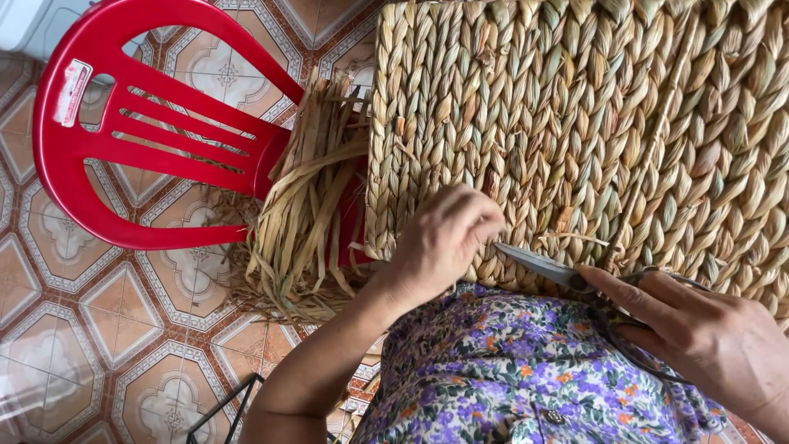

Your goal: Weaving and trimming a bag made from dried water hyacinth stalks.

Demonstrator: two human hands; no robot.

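Observation:
A large basket of braided straw-coloured fibre (592, 123) fills the upper right, resting against my lap in a purple flowered garment (501, 370). My left hand (440, 238) is curled against the basket's lower edge, fingers pinching the weave. My right hand (699, 333) grips a pair of metal scissors (546, 267), whose blades point left toward my left hand's fingertips, right at the basket's edge.
A red plastic chair (123, 123) stands at the left on a patterned tile floor (99, 329). A bundle of loose dried fibre strands (308, 214) lies on the chair seat beside the basket. A black wire frame (226, 407) shows at the bottom.

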